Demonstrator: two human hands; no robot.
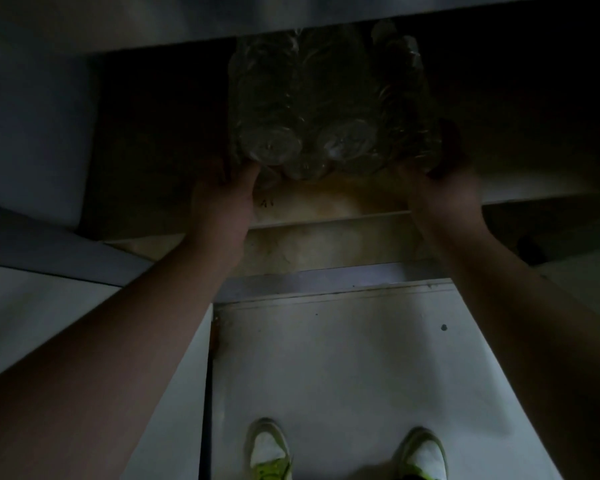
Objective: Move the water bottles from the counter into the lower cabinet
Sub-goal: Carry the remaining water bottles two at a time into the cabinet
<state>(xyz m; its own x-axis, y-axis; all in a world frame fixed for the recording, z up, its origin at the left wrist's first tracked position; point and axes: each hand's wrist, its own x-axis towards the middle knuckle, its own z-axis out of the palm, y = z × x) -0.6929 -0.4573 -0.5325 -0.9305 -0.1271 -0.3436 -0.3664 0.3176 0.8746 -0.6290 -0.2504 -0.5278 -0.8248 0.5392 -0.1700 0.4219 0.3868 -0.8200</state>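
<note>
The cabinet floor (pixel 326 202) is a pale, stained board, running between the left hand (pixel 222 199) and the right hand (pixel 444 192) and on past both into darkness. A pack of bottles (pixel 326 109) lies on it just beyond the hands, bottle bases facing the camera; both hands touch its near corners. A lower ledge (pixel 326 244) sits nearer than the hands. The room floor (pixel 343 358), pale and speckled, lies below the wrists, and two shoes (pixel 269 448) stand on it.

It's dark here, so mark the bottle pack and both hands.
bottle pack (pixel 329 109), head view, plastic-wrapped side.
left hand (pixel 222 199), head view, back of hand.
right hand (pixel 440 192), head view, back of hand.
</note>
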